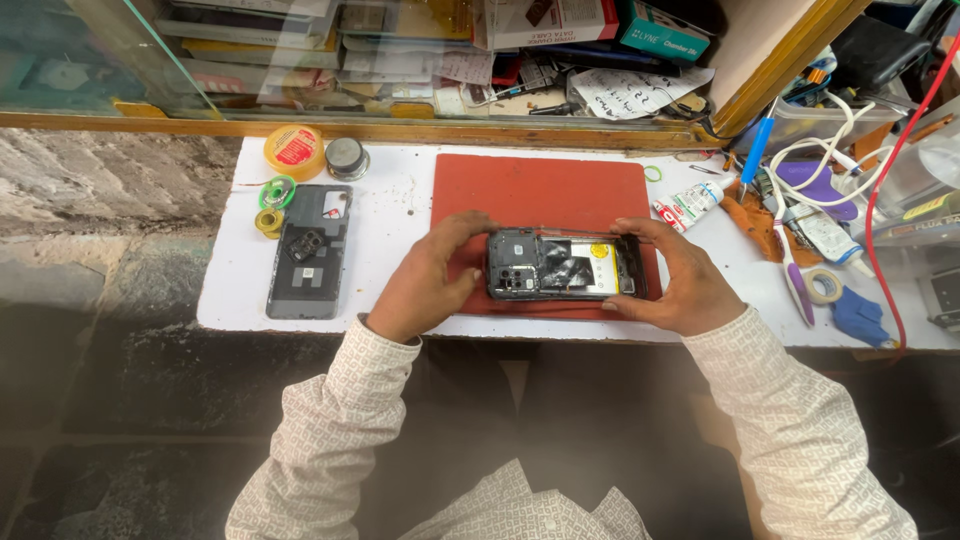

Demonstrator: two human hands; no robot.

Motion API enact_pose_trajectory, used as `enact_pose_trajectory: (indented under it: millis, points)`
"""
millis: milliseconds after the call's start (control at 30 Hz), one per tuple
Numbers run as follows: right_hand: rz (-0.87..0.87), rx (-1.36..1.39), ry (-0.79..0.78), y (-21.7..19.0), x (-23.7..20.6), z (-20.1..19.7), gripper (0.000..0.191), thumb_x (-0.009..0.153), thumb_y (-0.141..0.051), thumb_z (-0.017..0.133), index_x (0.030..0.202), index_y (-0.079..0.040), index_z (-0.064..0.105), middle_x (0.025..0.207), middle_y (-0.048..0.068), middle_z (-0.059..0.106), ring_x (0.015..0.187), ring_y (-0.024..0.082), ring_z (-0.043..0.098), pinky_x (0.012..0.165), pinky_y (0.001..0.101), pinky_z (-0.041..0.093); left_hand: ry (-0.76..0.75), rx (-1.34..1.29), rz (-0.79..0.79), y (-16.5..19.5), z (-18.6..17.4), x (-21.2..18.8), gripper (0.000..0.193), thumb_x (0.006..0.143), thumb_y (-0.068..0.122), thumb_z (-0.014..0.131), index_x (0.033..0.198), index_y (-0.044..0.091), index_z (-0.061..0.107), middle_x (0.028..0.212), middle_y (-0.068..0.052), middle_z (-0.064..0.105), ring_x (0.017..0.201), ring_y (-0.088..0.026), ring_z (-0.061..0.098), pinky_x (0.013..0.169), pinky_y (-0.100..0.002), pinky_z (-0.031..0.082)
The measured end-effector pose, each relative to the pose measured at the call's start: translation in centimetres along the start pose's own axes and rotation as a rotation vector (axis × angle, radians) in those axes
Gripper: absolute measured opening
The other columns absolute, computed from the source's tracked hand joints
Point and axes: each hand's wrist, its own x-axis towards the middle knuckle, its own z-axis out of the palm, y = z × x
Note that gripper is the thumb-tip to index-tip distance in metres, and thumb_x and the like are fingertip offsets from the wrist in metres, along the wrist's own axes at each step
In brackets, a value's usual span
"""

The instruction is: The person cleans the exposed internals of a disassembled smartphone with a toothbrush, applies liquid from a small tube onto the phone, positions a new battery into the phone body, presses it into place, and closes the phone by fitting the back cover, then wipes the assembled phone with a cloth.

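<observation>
An opened smartphone [565, 266] with its back cover off lies lengthwise over the near edge of a red mat [540, 190]. Its camera modules, dark shielding and a yellow sticker show. My left hand [425, 280] grips the phone's left end, fingers curled over the top corner. My right hand [680, 280] holds the right end, thumb under and fingers on top. Both hands lift or steady it just above the mat.
A grey back cover [308, 255] with small parts on it lies on the white board [240, 290] at left. Behind it stand a yellow tin [294, 150], a metal tin [347, 157] and solder spools [274, 195]. A glue tube [690, 203], tape roll [825, 286], cables and tools crowd the right.
</observation>
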Motion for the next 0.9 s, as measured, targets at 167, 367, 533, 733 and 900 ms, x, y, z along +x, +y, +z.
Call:
enact_pose_trajectory:
  millis: [167,367,533,733,900]
  points:
    - [0.023,0.035,-0.027,0.5,0.3,0.1,0.089,0.065,-0.019,0.092,0.142,-0.005,0.049,0.134,0.013,0.063,0.129,0.026,0.059,0.112,0.0386,0.045,-0.017,0.031,-0.027,-0.2,0.3,-0.1,0.060,0.077,-0.009,0.063,0.135,0.004,0.057,0.141,-0.015,0.060,0.136,-0.033,0.055,0.114,-0.039,0.045]
    - [0.025,0.068,-0.020,1.2,0.4,0.4,0.091,0.065,-0.020,0.092,0.143,-0.006,0.048,0.134,0.012,0.063,0.129,0.026,0.060,0.112,0.0381,0.046,-0.015,0.087,-0.001,-1.5,0.6,0.0,0.060,0.077,-0.007,0.065,0.136,0.004,0.057,0.141,-0.016,0.059,0.134,-0.035,0.054,0.113,-0.041,0.044]
    - [-0.039,0.041,0.031,1.9,0.5,-0.1,0.090,0.068,-0.021,0.092,0.144,-0.005,0.047,0.133,0.012,0.065,0.129,0.025,0.061,0.115,0.0391,0.045,-0.001,0.079,-0.048,-2.1,0.7,-0.1,0.062,0.078,-0.006,0.064,0.139,0.003,0.054,0.139,-0.017,0.060,0.131,-0.034,0.057,0.112,-0.040,0.045]
    - [0.007,0.022,0.171,4.0,0.7,-1.0,0.090,0.071,-0.021,0.092,0.145,-0.001,0.046,0.137,0.014,0.063,0.131,0.024,0.060,0.115,0.0408,0.045,0.167,-0.066,0.032,2.2,-0.6,0.8,0.036,0.089,-0.005,0.069,0.123,0.001,0.062,0.127,-0.015,0.069,0.118,-0.029,0.069,0.103,-0.036,0.054]
    - [0.040,0.069,0.241,6.0,0.4,0.2,0.089,0.074,-0.018,0.092,0.146,0.000,0.043,0.140,0.016,0.062,0.132,0.024,0.059,0.114,0.0399,0.045,0.583,-0.018,0.451,12.3,-6.1,-7.0,0.023,0.095,-0.007,0.069,0.115,0.003,0.064,0.115,-0.011,0.073,0.109,-0.024,0.073,0.101,-0.034,0.058]
